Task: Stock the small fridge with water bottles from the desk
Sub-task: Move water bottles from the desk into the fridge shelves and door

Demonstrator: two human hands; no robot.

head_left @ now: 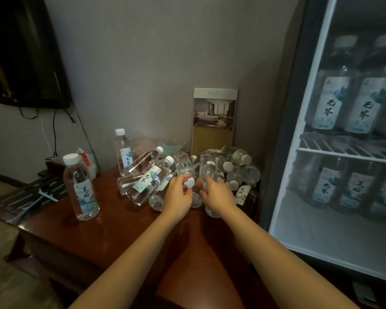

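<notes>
Clear plastic: water bottles (147, 181) heaped far right on the desk (120, 230), beside the fridge (285, 186).
Left hand (178, 195): fingers curl round one bottle (184, 163) at its cap end.
Right hand (216, 195): fingers wrap a second bottle (207, 168).
Risk: I expect pulling both out topples the heap; strays roll off.
Room: I can draw back over the near wood; desk edge lies left.
</notes>
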